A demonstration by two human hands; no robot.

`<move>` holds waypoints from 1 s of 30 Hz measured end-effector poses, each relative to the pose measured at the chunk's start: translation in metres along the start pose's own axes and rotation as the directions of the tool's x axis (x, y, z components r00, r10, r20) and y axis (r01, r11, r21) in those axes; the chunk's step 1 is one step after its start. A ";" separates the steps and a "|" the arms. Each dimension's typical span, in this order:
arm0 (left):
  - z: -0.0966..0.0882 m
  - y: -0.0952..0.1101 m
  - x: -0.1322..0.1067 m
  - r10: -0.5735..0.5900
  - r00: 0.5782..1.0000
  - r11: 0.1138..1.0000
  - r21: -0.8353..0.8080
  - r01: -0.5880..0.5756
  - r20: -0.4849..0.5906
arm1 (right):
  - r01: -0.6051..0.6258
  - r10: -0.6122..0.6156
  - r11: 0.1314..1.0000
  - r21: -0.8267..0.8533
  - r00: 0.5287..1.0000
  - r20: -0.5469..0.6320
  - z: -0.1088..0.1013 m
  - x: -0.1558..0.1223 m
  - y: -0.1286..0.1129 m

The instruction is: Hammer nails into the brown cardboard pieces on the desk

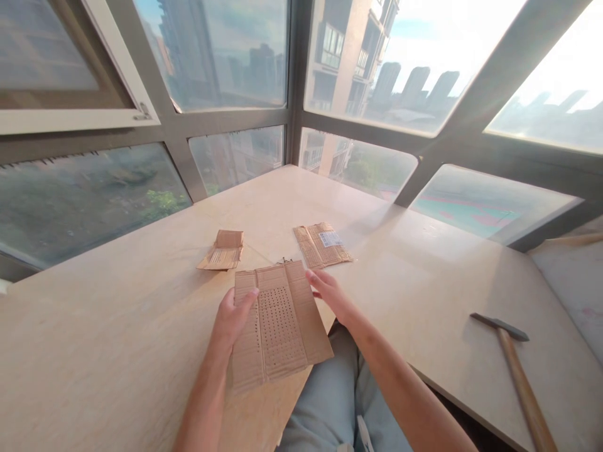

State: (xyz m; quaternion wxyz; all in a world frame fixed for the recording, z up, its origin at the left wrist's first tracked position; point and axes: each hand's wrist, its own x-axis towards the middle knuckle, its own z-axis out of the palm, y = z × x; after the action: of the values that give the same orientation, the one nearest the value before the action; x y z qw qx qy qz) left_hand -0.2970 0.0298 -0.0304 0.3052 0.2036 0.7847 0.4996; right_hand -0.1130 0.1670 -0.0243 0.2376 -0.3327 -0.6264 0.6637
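A folded piece of brown cardboard (313, 320), with rows of small punched holes across its middle, is tilted up over the table edge and my lap. My left hand (235, 317) is closed on its left side, thumb on the front face and fingers hidden behind. At the upper right edge, my right hand (328, 290) pinches the cardboard between thumb and fingers. Just past its top edge shows a small cluster of dark, thin things like nails (284, 260), partly hidden by the cardboard.
A small folded cardboard piece (228, 245) lies to the left, and a flat cardboard piece with a white label (306, 242) lies beyond my right hand. A wooden-handled hammer (516, 370) rests at the right on the pale tabletop (117, 326). Windows (360, 160) enclose the far sides.
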 end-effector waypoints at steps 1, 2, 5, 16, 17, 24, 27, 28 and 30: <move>0.002 0.000 0.000 -0.001 1.000 1.000 -0.004 0.001 0.004 | 0.014 -0.015 0.999 0.043 1.000 0.023 0.006 -0.008 0.003; 0.004 0.000 -0.001 -0.005 1.000 1.000 -0.009 0.005 0.008 | 0.029 -0.031 0.997 0.074 0.999 0.019 0.011 -0.013 0.006; 0.010 0.003 -0.006 -0.014 1.000 1.000 -0.014 0.014 0.011 | 0.063 -0.057 0.995 0.082 0.995 -0.077 0.019 -0.019 0.016; 0.088 0.044 -0.039 0.130 0.970 0.980 -0.175 -0.094 0.206 | 0.095 -0.077 0.993 0.071 0.972 -0.221 -0.068 -0.065 -0.004; 0.105 0.050 -0.041 0.164 0.955 0.974 -0.192 -0.117 0.247 | 0.077 -0.052 0.993 0.085 0.963 -0.265 -0.083 -0.072 -0.004; 0.232 0.077 -0.053 0.274 0.797 0.950 -0.282 -0.135 0.539 | 0.027 0.013 0.998 0.056 0.787 -0.617 -0.179 -0.122 0.002; 0.266 0.080 -0.055 0.183 0.719 0.961 -0.275 0.011 0.670 | 0.003 0.048 0.997 0.075 0.745 -0.665 -0.200 -0.130 0.004; 0.274 0.081 -0.055 0.163 0.705 0.964 -0.263 0.034 0.690 | -0.007 0.061 0.997 0.082 0.734 -0.676 -0.205 -0.131 0.005; 0.285 0.083 -0.055 0.151 0.694 0.968 -0.249 0.042 0.704 | -0.019 0.077 0.996 0.091 0.715 -0.695 -0.213 -0.131 0.009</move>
State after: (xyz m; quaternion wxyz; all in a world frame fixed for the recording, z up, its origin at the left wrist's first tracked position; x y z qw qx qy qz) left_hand -0.0615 0.2181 -0.0299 0.5949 0.3662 0.5287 0.4821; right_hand 0.1322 0.2138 -0.0128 0.4511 -0.5649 -0.4559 0.5192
